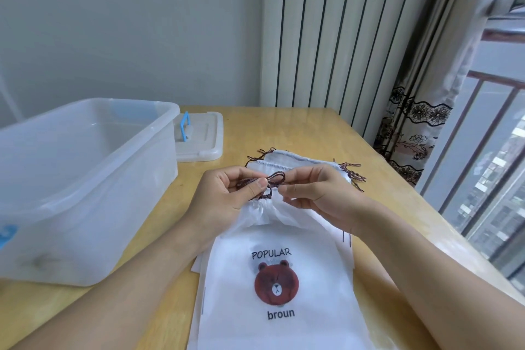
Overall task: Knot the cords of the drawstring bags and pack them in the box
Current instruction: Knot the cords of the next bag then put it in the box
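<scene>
Two hands, left (227,196) and right (315,193) | one printed bag (272,278) below the grip | more bags (301,163) beyond, number unclear | one box (85,179) | one lid (201,136)

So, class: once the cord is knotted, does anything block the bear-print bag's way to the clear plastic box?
Nothing visible does. The clear plastic box stands open beside the white bear-print drawstring bag; its lid lies behind it on the wooden table.

A white drawstring bag (272,278) printed with a brown bear lies flat at lower centre, its neck gathered, its dark brown cords (270,183) looped above it; more bags (301,163) lie beneath, and a clear open box (85,179) stands at left
</scene>
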`<state>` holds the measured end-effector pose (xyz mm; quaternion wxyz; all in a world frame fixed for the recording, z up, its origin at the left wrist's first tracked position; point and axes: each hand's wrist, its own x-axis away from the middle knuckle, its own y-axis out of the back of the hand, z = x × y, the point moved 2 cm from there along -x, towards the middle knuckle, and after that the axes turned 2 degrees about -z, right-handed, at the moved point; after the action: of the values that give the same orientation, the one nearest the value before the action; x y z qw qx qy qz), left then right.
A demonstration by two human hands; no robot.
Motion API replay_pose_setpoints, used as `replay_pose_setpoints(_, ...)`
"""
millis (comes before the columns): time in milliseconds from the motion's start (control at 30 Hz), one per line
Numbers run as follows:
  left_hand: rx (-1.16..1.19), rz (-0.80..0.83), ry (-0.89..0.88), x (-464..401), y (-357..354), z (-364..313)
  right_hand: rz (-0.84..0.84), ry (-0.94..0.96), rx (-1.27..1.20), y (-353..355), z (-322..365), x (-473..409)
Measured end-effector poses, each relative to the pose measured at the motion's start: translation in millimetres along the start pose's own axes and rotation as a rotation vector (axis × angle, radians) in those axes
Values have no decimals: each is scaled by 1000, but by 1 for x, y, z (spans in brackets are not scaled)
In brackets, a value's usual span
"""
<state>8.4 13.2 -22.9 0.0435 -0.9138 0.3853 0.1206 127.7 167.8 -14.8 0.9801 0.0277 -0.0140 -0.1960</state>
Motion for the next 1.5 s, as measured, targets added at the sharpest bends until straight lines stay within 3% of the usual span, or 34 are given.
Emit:
replay_pose_setpoints(233,-3,18,18,1,-1,1,44,-40,19,-4,4,6)
replay_pose_setpoints(400,-119,54,-53,3,-2,0,-76,63,60,-2,5,3)
replay_pose_setpoints(500,-189,63,-86,2,-2,1,-40,105,43,-5,5,3)
replay_pose_setpoints(700,101,78,115,5,-3,0,89,167,29,-15,4,7)
replay_pose_setpoints(900,130,74,158,3,2,3,60,200,95,-14,4,7)
replay_pose_setpoints(1200,132,117,98,5,-2,-2,-143,265,117,-17,0,3)
replay_pose_setpoints(1333,114,138,42,6,-2,-5,-83,290,270,-16,0,4)
replay_pose_setpoints(1500,-56,109,-101,6,-1,-7,-75,255,178,-15,-1,5)
